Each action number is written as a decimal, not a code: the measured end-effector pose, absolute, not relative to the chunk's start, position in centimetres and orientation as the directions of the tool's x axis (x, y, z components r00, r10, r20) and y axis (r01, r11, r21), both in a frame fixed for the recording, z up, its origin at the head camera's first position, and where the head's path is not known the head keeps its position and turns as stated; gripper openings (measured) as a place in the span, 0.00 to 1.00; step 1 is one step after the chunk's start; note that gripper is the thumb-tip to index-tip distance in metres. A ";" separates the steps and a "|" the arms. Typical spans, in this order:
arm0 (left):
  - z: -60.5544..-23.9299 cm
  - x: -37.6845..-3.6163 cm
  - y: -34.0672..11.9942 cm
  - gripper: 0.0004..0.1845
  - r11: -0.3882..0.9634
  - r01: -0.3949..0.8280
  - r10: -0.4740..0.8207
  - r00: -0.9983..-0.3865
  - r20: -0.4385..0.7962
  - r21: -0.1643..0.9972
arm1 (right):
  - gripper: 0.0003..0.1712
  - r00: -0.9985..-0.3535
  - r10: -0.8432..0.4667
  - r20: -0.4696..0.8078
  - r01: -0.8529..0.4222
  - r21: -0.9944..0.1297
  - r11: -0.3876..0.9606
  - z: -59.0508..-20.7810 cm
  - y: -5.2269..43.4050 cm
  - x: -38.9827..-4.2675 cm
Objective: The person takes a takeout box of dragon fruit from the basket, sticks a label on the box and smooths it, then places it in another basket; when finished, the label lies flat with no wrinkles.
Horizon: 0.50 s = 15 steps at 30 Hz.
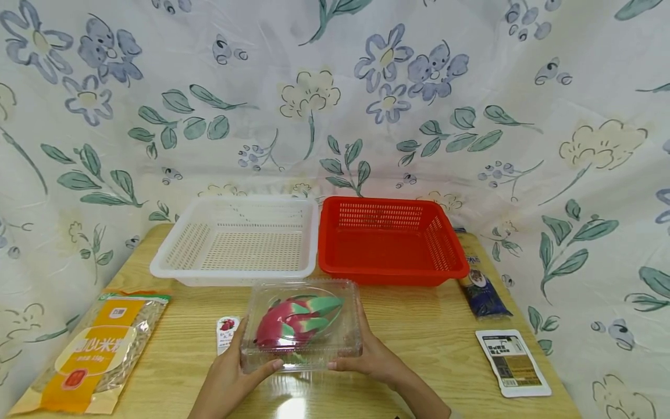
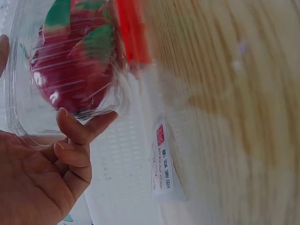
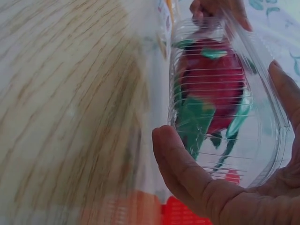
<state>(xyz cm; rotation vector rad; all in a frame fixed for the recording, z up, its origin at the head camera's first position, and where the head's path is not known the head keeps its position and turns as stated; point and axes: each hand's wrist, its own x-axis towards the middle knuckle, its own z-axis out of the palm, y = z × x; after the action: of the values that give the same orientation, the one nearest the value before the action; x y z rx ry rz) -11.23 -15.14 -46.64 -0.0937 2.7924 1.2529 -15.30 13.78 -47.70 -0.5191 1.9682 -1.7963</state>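
A clear plastic clamshell box (image 1: 342,337) is held up over the near middle of the table, tilted so its top faces me. Inside it lies a pink dragon fruit (image 1: 293,323) with green scale tips. My left hand (image 1: 225,372) grips the box's left end, thumb along the front edge. At the opposite end my right hand (image 1: 377,358) holds it, its thumb at the front corner. Both wrist views show fingers curled around the underside of the box (image 3: 262,150). Beside the left hand, a slim white packet (image 1: 226,334) with a red fruit picture lies on the table.
Behind the box stand a white basket (image 1: 235,273) and a red basket (image 1: 392,272), side by side. A large orange-and-clear bag (image 1: 86,355) lies at the left. Toward the right edge are a dark blue packet (image 1: 483,294) and a white pouch (image 1: 513,364). Floral cloth (image 1: 335,87) hangs behind.
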 end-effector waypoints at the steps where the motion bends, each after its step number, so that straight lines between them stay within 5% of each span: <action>1: -46.7 -11.3 -15.2 0.60 0.660 -0.087 -0.021 -0.995 -0.098 0.746 | 0.76 -0.839 -0.541 -0.068 0.019 -0.995 0.097 -47.8 13.8 -15.3; 15: -47.0 -11.4 -15.3 0.60 0.661 -0.106 0.005 -0.989 -0.145 0.743 | 0.75 -0.845 -0.512 -0.151 0.096 -0.986 0.133 -48.1 14.0 -15.1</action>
<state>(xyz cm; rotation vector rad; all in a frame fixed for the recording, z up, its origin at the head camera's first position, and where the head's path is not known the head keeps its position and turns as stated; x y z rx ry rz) -11.41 -15.29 -47.02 -0.0831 2.7387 1.2372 -15.06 14.01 -48.08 -0.3995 1.9589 -1.7599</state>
